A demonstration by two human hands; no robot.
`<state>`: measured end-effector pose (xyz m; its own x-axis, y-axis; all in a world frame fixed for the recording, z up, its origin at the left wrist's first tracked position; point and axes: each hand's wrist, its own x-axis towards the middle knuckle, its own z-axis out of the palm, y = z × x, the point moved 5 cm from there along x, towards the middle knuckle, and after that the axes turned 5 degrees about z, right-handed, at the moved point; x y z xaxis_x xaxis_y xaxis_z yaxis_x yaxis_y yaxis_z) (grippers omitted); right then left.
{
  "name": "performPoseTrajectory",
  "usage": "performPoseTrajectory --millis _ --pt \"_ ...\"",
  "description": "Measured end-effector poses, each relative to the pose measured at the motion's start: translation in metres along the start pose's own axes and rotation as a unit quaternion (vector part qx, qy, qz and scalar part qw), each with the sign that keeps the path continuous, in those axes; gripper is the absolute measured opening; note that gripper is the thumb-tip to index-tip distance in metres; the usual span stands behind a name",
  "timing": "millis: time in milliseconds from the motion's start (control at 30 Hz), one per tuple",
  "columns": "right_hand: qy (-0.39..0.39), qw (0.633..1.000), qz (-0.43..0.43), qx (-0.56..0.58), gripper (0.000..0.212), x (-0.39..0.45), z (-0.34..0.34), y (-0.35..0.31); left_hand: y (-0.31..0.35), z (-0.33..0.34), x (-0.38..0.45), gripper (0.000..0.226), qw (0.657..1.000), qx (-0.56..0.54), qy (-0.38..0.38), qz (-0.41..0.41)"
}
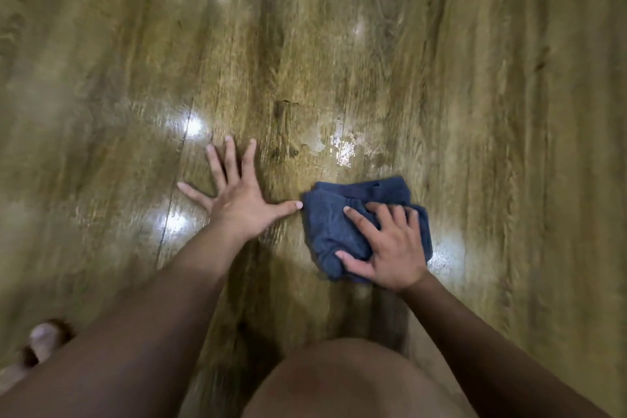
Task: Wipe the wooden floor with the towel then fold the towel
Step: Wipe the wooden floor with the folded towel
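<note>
A bunched dark blue towel (pixel 339 214) lies on the glossy wooden floor (pixel 373 61), right of centre. My right hand (pixel 386 248) presses down on top of the towel, its fingers curled into the cloth. My left hand (pixel 237 197) rests flat on the bare floor to the left of the towel, fingers spread wide, its thumb tip almost touching the towel's left edge. A small wet, shiny patch (pixel 339 146) sits on the planks just beyond the towel.
My knee (pixel 339 380) fills the bottom centre of the view. A blurred pale and brown object (pixel 44 339) lies at the lower left edge. Bright light reflections (pixel 193 127) show on the floor left of my left hand.
</note>
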<state>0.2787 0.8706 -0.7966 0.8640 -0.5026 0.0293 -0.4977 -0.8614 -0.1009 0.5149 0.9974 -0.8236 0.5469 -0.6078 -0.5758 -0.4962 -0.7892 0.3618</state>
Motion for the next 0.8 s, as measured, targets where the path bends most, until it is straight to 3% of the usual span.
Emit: performPoseTrajectory --millis 167,400,500,667,733,800 --pt "0.026 0.999 0.018 -0.005 0.073 0.003 -0.004 0.033 -0.001 -0.007 0.001 0.150 0.997 -0.025 -0.066 -0.025" --pt "0.018 0.974 0.222 -0.046 0.070 0.017 -0.019 0.117 0.001 -0.006 0.001 0.150 0.997 -0.015 -0.075 -0.021" --pt "0.008 0.955 0.294 -0.032 0.076 0.019 -0.016 0.111 -0.001 -0.004 0.004 0.151 0.998 -0.007 -0.065 -0.019" --pt "-0.038 0.958 0.281 -0.037 0.098 0.010 -0.013 0.081 -0.002 -0.001 0.006 0.149 0.999 -0.005 -0.045 -0.005" --pt "-0.067 0.966 0.245 -0.039 0.104 0.003 -0.010 0.063 -0.002 -0.003 0.006 0.131 1.000 -0.008 0.007 0.000" --pt "-0.096 0.976 0.189 -0.041 0.109 -0.003 -0.007 0.040 -0.009 -0.018 0.004 0.079 0.991 -0.044 0.128 0.007"
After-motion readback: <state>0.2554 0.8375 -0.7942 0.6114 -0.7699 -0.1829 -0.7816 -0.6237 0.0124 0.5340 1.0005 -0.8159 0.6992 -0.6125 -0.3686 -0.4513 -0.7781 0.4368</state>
